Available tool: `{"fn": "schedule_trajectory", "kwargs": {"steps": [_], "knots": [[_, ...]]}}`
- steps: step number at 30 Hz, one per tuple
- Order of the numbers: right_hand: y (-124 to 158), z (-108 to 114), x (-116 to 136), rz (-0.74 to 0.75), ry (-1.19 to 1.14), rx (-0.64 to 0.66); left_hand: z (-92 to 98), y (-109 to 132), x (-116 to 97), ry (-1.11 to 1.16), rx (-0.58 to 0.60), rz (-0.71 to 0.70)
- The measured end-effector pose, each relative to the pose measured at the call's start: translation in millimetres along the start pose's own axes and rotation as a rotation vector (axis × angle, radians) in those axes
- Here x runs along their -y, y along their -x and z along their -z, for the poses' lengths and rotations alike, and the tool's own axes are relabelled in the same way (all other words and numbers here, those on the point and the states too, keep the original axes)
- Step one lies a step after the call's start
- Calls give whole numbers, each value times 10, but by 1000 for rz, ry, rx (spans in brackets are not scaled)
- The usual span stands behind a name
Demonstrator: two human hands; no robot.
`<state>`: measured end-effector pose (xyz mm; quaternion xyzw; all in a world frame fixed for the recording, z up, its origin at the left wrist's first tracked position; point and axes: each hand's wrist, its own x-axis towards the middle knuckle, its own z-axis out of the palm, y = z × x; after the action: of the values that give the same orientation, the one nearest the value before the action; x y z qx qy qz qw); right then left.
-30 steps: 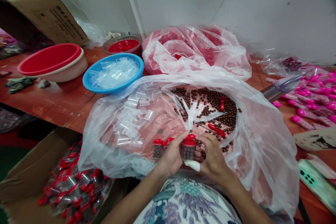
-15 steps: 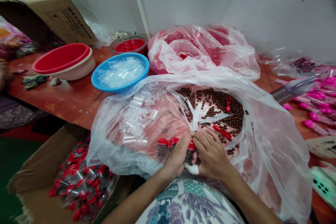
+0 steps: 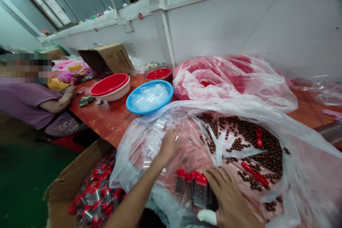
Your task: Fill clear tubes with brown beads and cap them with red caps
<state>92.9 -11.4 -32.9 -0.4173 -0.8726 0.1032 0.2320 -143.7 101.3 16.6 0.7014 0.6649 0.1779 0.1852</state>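
Observation:
My left hand (image 3: 170, 146) reaches over the clear plastic containers (image 3: 153, 142) on the plastic sheet; its fingers are smeared by motion. My right hand (image 3: 227, 196), with a white wrap on the thumb, has its fingers spread beside the filled red-capped containers (image 3: 201, 189) near the front edge. Another red-capped container (image 3: 181, 182) stands left of these. Brown beads (image 3: 267, 149) spread over the right of the sheet, with a red tool (image 3: 254, 174) and a smaller red piece (image 3: 259, 138) among them.
A blue basin (image 3: 129, 103) of clear pieces and a red basin (image 3: 109, 84) stand behind. A cardboard box (image 3: 64, 185) with red-capped containers sits lower left. A person (image 3: 29, 103) sits at the far left. A pink-filled bag (image 3: 235, 78) lies behind the sheet.
My hands have parted. The left has moved away to the clear containers; the right has opened beside the red-capped ones. The view has shifted left and up, showing another person.

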Motion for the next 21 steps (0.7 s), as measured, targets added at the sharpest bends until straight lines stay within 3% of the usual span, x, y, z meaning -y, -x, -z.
{"fn": "schedule_trajectory", "kwargs": {"steps": [1, 4, 7, 9, 11, 14, 18, 21], "knots": [[23, -14, 6, -2, -7, 19, 15, -94, 101, -132, 87, -22], [107, 38, -49, -84, -11, 55, -3, -244, 309, -160, 200, -67], [209, 182, -267, -240, 30, 28, -63, -295, 381, -125, 186, -115], [290, 284, -474, -375, 104, -2, -130, -339, 320, -15, 161, -156], [364, 363, -671, -514, 207, 0, -234, -404, 137, 120, 200, -226], [430, 416, -858, -632, 322, 51, -447, -527, -324, 196, 340, -407], [452, 402, -898, -647, 295, 123, -766, -700, -925, 46, 486, -609], [478, 397, -877, -670, 200, 125, -983, -820, -1162, -41, 545, -671]]}}
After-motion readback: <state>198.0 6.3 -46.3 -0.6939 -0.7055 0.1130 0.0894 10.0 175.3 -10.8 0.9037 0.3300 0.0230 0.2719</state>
